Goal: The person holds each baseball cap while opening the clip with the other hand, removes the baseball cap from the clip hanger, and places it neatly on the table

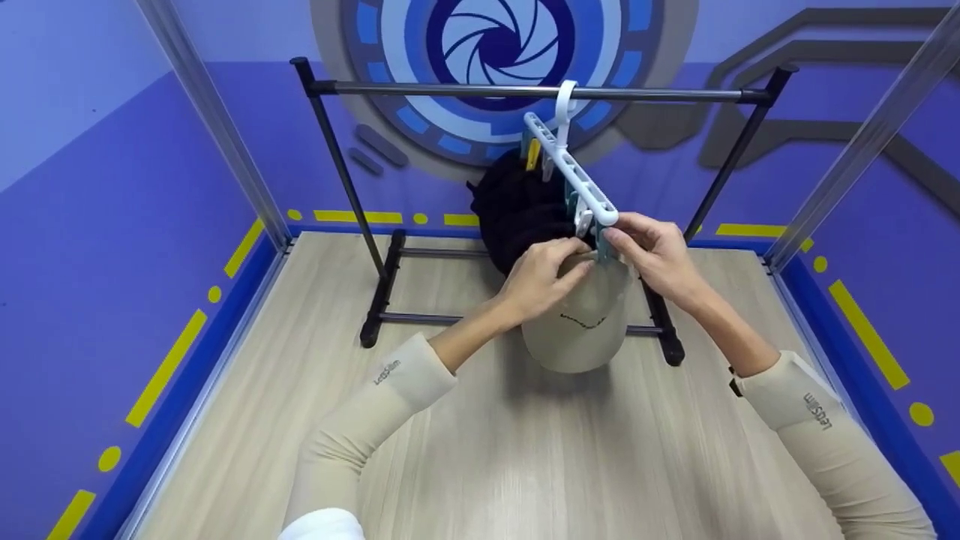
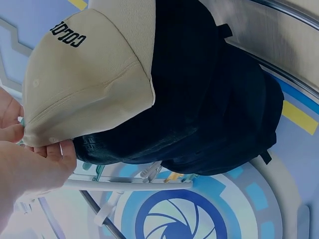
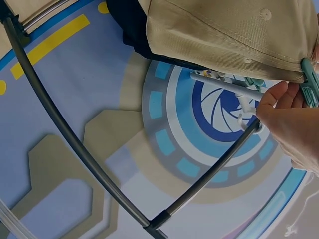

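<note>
A beige baseball cap (image 1: 576, 346) with dark lettering hangs at the near end of a pale blue clip hanger (image 1: 581, 180). My left hand (image 1: 541, 276) pinches the cap's edge between thumb and fingers, as the left wrist view also shows at the cap (image 2: 89, 74). On the other side, my right hand (image 1: 664, 259) grips the green clip (image 3: 310, 83) at the hanger's end, and the clip overlaps the cap's edge. Behind the beige cap, dark caps (image 1: 506, 206) hang in a row from the same hanger. Part of the clip is hidden by the fingers.
The hanger's white hook (image 1: 566, 105) sits over the top bar (image 1: 450, 89) of a metal rack with black legs (image 1: 337, 165). Several other clips, among them a yellow clip (image 1: 533, 154), line the hanger. Below lies a light wooden surface (image 1: 480, 465), with blue-purple walls around it.
</note>
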Available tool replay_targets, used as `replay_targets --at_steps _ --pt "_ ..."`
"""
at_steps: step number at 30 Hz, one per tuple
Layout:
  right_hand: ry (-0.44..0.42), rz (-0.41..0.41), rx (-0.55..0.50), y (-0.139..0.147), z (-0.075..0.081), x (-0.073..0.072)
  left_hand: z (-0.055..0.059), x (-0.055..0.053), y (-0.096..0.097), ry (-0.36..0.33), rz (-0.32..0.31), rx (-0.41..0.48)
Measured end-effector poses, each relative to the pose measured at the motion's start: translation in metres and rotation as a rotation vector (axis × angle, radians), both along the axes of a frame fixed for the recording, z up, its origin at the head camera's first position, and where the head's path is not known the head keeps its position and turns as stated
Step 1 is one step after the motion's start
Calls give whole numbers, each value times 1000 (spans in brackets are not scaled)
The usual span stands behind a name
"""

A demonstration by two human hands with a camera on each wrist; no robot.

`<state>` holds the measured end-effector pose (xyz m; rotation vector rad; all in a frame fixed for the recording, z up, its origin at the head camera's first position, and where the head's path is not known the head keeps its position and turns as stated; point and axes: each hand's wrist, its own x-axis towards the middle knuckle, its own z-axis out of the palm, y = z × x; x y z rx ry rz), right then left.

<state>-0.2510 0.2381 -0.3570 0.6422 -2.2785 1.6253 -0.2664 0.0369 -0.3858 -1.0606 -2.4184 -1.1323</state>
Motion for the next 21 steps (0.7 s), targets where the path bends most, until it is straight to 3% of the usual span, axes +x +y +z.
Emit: replay_targets --at_steps 21 --pt "13 -69 18 -8 -4 -4 -5 0 3 -72 40 -24"
